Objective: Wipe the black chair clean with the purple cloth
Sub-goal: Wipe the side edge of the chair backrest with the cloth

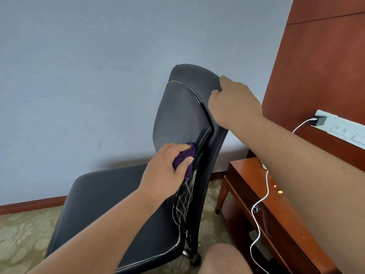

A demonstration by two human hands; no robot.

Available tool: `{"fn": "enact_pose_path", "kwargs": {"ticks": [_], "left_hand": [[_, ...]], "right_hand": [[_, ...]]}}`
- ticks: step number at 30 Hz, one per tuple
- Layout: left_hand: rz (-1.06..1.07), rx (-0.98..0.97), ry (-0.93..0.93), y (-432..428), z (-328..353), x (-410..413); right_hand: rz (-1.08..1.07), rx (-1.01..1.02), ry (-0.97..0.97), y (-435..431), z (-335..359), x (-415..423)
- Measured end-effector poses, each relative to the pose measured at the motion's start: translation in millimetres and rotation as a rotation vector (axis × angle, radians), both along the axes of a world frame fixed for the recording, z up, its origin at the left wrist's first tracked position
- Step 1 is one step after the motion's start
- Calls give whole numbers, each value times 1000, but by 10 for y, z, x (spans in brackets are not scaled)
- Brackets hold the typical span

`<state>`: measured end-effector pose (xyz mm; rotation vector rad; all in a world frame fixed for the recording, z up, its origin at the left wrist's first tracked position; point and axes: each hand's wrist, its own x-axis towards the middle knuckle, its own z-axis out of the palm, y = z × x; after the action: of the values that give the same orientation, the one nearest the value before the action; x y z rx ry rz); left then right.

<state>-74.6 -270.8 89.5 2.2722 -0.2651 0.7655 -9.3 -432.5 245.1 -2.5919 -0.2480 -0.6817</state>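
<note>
The black chair (pixel 181 107) stands side-on in the middle of the view, its seat (pixel 110 194) to the left and its backrest rising toward the wall. My left hand (pixel 164 173) grips the bunched purple cloth (pixel 185 157) and presses it against the lower edge of the backrest, just above torn, frayed upholstery. My right hand (pixel 235 103) grips the upper right edge of the backrest, fingers curled over its rim.
A brown wooden bedside table (pixel 276 224) stands right of the chair, with a white cable (pixel 262 198) running over it to a charger in a wall socket strip (pixel 339 127). A blue-grey wall is behind; patterned carpet (pixel 23 234) covers the floor. My knee (pixel 223 260) shows at the bottom.
</note>
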Motion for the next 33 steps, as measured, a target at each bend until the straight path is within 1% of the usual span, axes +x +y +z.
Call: {"fn": "enact_pose_path", "kwargs": {"ticks": [2, 6, 8, 18, 21, 23, 24, 26, 29, 31, 33], "left_hand": [[-21, 54, -24, 52, 55, -3], [-37, 39, -123, -6, 273, 34], [-36, 76, -137, -88, 327, 67], [20, 199, -3, 93, -87, -66], [33, 277, 20, 148, -115, -102], [33, 293, 23, 151, -65, -102], [35, 276, 19, 135, -20, -92], [49, 181, -21, 71, 128, -63], [79, 44, -142, -97, 452, 9], [43, 4, -194, -239, 640, 64], [9, 13, -209, -366, 727, 102]], "right_hand": [[-1, 1, -1, 12, 5, -4], [2, 0, -11, 34, 4, 6], [5, -6, -18, 10, -10, 19], [8, -1, -15, -6, -8, 28], [3, 0, -11, -4, -10, 32], [4, 0, -10, 4, -5, 26], [4, 2, -10, 10, -6, 27], [6, 5, -15, 15, 0, 21], [6, 5, -13, 14, 3, 19], [7, 10, -17, 14, -5, 25], [13, 23, -27, 12, -13, 36]]}}
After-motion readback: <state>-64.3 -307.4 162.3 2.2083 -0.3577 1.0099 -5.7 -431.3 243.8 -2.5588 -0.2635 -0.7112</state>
